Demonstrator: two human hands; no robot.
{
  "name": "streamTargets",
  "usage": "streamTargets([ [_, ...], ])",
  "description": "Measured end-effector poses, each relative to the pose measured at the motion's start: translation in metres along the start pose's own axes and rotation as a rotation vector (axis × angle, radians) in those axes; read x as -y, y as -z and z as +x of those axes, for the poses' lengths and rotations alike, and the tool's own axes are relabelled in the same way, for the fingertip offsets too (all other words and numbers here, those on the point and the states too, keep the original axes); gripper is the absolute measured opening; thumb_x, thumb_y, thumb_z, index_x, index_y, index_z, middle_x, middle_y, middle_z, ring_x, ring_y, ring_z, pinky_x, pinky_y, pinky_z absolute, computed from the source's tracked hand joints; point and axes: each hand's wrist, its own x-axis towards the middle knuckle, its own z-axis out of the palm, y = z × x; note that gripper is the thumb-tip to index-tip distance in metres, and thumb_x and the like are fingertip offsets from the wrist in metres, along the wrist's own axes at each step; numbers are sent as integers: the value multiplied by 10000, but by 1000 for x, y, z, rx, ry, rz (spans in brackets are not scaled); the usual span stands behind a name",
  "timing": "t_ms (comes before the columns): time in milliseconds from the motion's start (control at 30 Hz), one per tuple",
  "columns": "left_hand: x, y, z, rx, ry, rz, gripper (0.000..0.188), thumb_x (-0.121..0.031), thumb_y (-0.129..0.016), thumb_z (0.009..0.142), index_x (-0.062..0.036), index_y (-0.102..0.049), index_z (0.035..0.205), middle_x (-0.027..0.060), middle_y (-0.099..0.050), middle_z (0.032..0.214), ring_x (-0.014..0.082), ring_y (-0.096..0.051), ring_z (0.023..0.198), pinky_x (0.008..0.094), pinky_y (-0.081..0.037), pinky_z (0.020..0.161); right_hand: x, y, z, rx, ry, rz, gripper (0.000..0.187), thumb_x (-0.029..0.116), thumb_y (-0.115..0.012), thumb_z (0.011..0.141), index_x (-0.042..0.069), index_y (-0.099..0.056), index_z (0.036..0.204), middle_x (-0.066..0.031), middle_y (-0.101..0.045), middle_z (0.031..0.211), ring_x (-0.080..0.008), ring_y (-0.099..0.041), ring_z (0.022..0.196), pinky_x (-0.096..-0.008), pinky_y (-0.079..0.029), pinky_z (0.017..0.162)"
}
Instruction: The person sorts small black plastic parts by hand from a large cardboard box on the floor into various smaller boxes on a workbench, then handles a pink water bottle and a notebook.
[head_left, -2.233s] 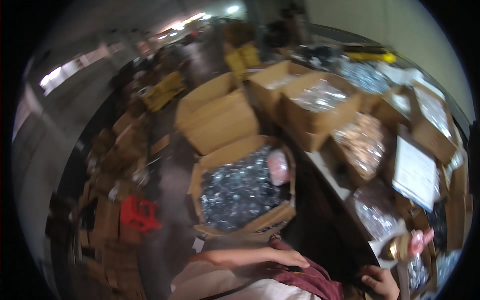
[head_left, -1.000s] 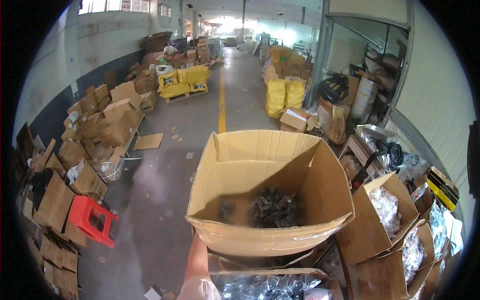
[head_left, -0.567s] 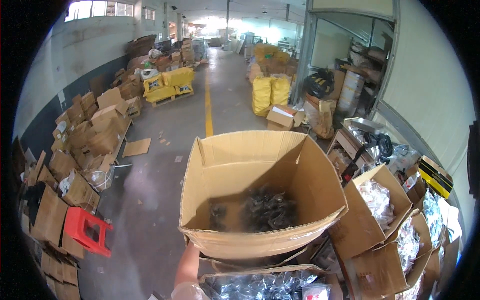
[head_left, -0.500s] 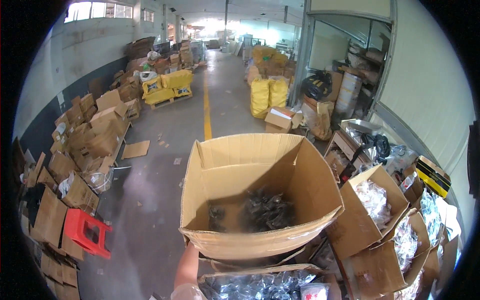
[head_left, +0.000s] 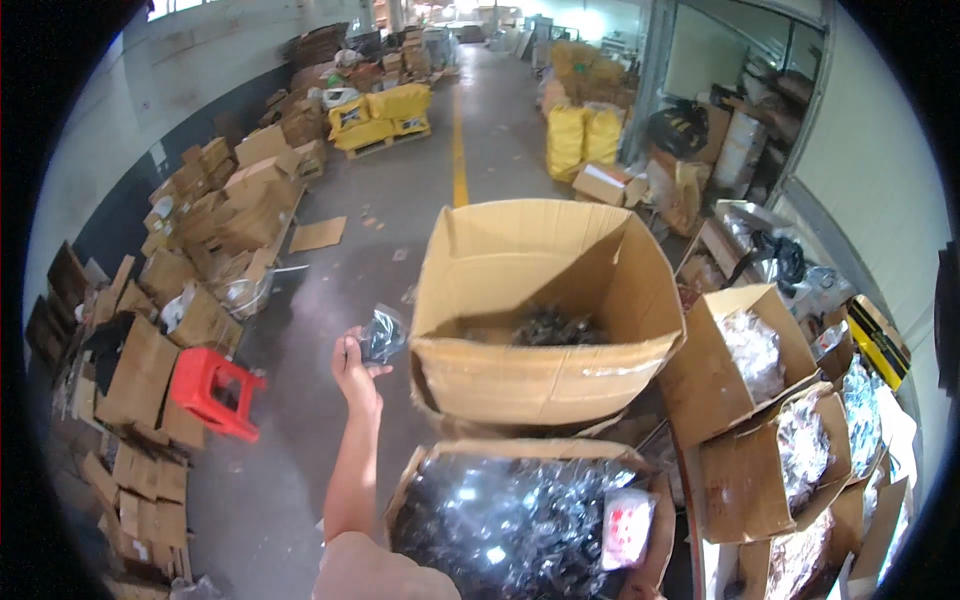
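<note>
My left hand (head_left: 358,368) is raised beside the left wall of a large open cardboard box (head_left: 535,385). Its fingers are closed on a small clear plastic bag (head_left: 382,335) with something dark inside. Dark bagged pieces (head_left: 555,327) lie at the bottom of that large box, partly hidden by its near wall. Closer to me, a second open carton is filled with shiny clear bags of dark pieces (head_left: 490,520). A white packet with red print (head_left: 627,530) rests on top of them at the right. My right hand does not show.
On the right stand several cartons (head_left: 740,400) holding clear bags. A red plastic stool (head_left: 217,393) is on the floor at left, near stacked cardboard boxes (head_left: 250,205). Yellow sacks (head_left: 380,115) sit on a pallet farther off, beside a yellow floor line (head_left: 459,150).
My left hand, hidden behind the large box before, now shows at its left with the small bag. The view has tipped downward, revealing more of the near carton.
</note>
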Motion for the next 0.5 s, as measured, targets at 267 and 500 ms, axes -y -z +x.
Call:
streamTargets([
  [267,-132,-31,-193,502,412,-243,294,-256,-444,1073,-45,-577,1229,73,-700,1078,175,-713,814,308,-556,507,169,37,-18,53,434,37,275,170,-677,943,22,-683,1175,-157,-737,975,-231,-714,849,-370,-559,784],
  [500,-158,-65,-350,916,836,-238,398,-246,-453,1052,13,-559,1335,136,-684,1209,229,-719,949,387,-637,622,229,106,-71,151,639,800,630,195,-705,951,54,-399,1484,-140,-566,1356,-209,-567,1212,-353,-484,986],
])
